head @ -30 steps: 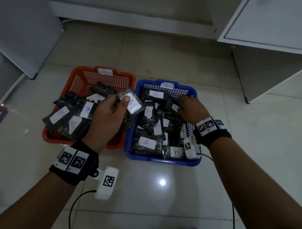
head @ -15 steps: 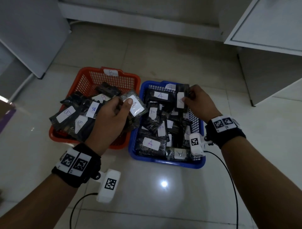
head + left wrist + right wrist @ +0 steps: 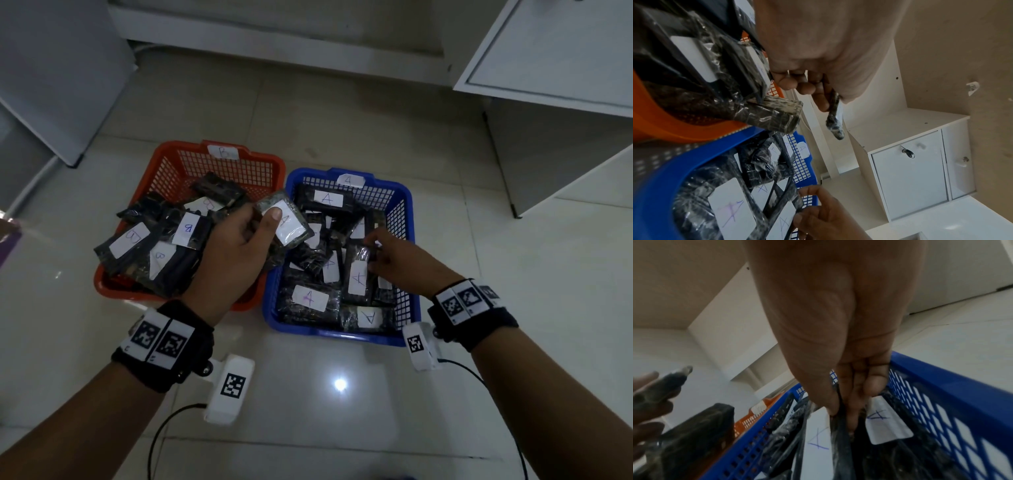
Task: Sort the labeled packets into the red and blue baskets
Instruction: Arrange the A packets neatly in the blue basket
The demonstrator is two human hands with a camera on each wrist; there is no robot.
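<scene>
The right hand (image 3: 397, 263) has come down from the blue basket's (image 3: 406, 219) far rim to centre frame, thumb and fingers pinching an A packet (image 3: 358, 274) among the other A's: one more sorted. The left hand (image 3: 236, 246) still pinches a dark, crinkly plastic-wrapped A-labelled packet (image 3: 291, 222) between both baskets.

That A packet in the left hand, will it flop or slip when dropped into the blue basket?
Probably stiff: the packet juts flat past the left hand, held at one end, without sagging. Its glossy wrap looks slippery, so it may slide off the heaped blue basket. It seems light, given the thumb-and-finger hold.
</scene>
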